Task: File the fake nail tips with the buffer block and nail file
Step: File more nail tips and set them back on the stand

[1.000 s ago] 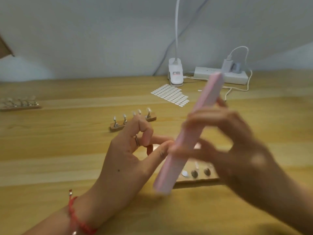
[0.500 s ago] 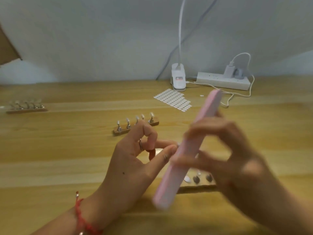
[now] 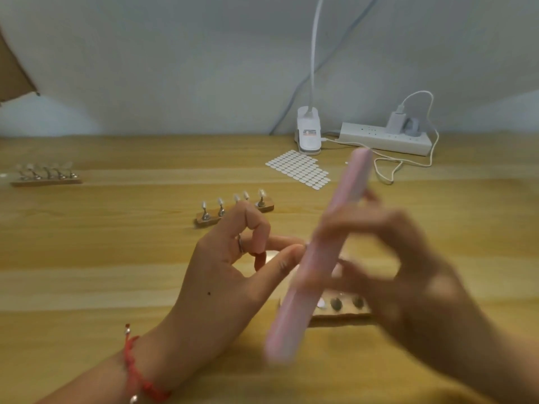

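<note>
The pink buffer block (image 3: pixel 320 252) is held in the air over the middle of the worktop (image 3: pixel 102 258), toward its near edge. Its long axis runs steeply. The lower end points at the near edge and the upper end leans toward the far right corner. Both ends are blurred.

The right hand (image 3: pixel 408 272) grips the block about mid-length, with fingers over the top and the thumb beneath. The hand is badly smeared, so single fingers are hard to separate.

The left hand (image 3: pixel 221 275) has thumb and forefinger stretched out, their tips close together against the block's left face. Whether they pinch a nail tip cannot be told, as the spot is too small and partly covered. The remaining fingers are curled, one bearing a ring (image 3: pixel 240 246). A red bracelet (image 3: pixel 131 365) sits on the wrist.

A wooden nail stand (image 3: pixel 347 312) lies behind the block and is largely hidden by it and the right hand. A second stand (image 3: pixel 210 218) lies beyond the left hand, its right half partly covered by the knuckles. A third stand (image 3: pixel 46 177) sits by the left edge.

Along the far edge are a sticker sheet (image 3: pixel 297 169), a lamp clip (image 3: pixel 309 135) and a power strip (image 3: pixel 385 139).
</note>
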`<state>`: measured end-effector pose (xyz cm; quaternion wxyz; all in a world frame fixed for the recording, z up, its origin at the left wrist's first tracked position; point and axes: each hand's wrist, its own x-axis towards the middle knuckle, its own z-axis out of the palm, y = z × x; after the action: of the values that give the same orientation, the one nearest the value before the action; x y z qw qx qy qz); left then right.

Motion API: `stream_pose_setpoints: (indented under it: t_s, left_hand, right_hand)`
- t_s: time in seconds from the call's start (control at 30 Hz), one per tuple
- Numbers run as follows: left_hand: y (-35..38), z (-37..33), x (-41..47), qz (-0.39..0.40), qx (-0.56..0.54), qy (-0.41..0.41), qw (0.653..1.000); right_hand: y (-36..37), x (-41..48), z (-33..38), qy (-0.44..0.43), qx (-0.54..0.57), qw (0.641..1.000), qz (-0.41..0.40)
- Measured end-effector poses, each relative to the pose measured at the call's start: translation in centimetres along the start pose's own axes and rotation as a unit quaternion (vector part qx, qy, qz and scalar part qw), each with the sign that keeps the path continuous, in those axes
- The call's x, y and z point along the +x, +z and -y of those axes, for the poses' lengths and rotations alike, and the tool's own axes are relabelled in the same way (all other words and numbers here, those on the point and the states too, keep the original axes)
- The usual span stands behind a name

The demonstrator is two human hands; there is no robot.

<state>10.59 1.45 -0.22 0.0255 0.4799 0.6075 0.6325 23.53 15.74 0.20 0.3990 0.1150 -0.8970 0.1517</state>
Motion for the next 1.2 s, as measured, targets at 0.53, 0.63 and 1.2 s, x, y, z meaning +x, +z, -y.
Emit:
stream_pose_setpoints:
  t_s: [0.53,0.63,1.2]
  left_hand:
    - [0.2,0.0,-0.2,0.032,0.002,0.004,0.999]
    - [0.3,0.2,-0.2,0.028,-0.014,-0.009,0.999]
    - [0.0,0.5,0.0,0.004,-0.060,-0.057,0.997]
  right_hand:
    - [-3.7,1.5,-3.4,0.128,-0.152,0.978,-0.069]
    - [-3.1,0.8,-2.4,0.097,-0.097,0.990,-0.041]
    - [0.0,-1.0,1.2,-0.016,-0.022,0.993,0.111]
